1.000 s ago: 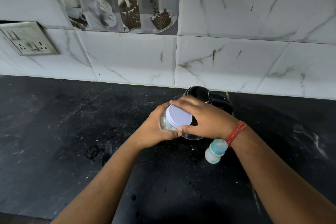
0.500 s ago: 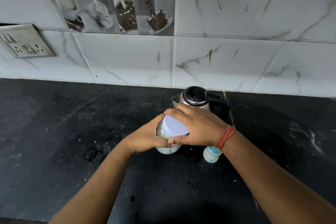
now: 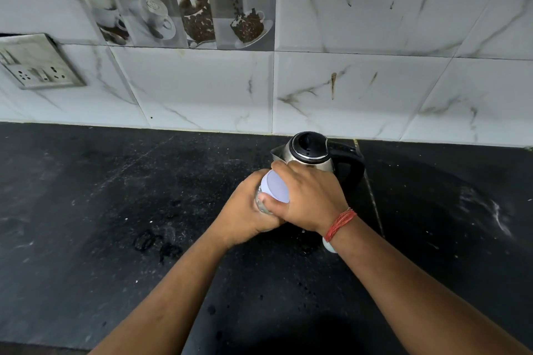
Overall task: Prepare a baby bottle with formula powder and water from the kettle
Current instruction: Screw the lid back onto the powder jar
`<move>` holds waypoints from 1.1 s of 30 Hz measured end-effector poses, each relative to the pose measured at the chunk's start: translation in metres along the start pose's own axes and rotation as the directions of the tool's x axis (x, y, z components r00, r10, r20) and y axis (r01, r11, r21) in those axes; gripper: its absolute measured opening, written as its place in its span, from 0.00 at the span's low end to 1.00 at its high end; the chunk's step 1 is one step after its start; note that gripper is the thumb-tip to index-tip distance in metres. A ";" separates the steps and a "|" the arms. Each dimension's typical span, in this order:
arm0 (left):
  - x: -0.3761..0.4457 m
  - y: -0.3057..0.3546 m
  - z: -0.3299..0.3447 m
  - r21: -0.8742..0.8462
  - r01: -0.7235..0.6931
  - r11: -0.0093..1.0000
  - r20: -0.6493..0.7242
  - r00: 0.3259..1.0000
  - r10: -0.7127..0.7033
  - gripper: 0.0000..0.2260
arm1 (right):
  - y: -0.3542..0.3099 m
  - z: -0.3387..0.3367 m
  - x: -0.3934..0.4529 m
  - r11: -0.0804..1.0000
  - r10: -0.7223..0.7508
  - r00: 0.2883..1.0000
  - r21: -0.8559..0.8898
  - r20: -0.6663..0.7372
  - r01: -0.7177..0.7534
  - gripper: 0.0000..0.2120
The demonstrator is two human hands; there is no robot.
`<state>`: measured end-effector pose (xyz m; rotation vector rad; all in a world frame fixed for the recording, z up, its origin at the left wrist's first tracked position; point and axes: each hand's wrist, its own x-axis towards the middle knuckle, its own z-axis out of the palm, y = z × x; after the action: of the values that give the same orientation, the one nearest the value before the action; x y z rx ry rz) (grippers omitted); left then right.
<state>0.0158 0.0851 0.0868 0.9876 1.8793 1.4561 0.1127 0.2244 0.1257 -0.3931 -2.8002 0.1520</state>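
The left hand (image 3: 245, 210) gripped the jar (image 3: 261, 206) above the counter (image 3: 115, 210), before the kettle (image 3: 311, 153) — the right hand (image 3: 310, 199) curled round its lid (image 3: 275, 186). Opening the powder seemed the step in hand; next, a firm twist. The bottle (image 3: 328, 245) stood mostly hidden under the right wrist.
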 end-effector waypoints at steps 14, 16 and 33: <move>-0.004 -0.056 -0.002 0.019 0.103 0.994 -0.163 0.982 -0.099 0.34 | 0.000 0.052 -0.009 0.764 0.177 0.959 0.583 0.223 -0.277 0.19; -0.007 -0.068 0.001 0.021 0.141 0.990 -0.154 0.979 -0.136 0.34 | -0.001 0.064 -0.014 0.734 0.203 0.953 0.609 0.225 -0.300 0.18; -0.015 -0.115 0.006 0.043 0.217 0.975 -0.092 0.973 -0.212 0.40 | -0.005 0.101 -0.035 0.636 0.275 0.911 0.651 0.309 -0.413 0.20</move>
<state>0.0045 0.0598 -0.0260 0.7282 2.0271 1.3464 0.1116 0.2032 0.0213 -0.7318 -2.5146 1.3719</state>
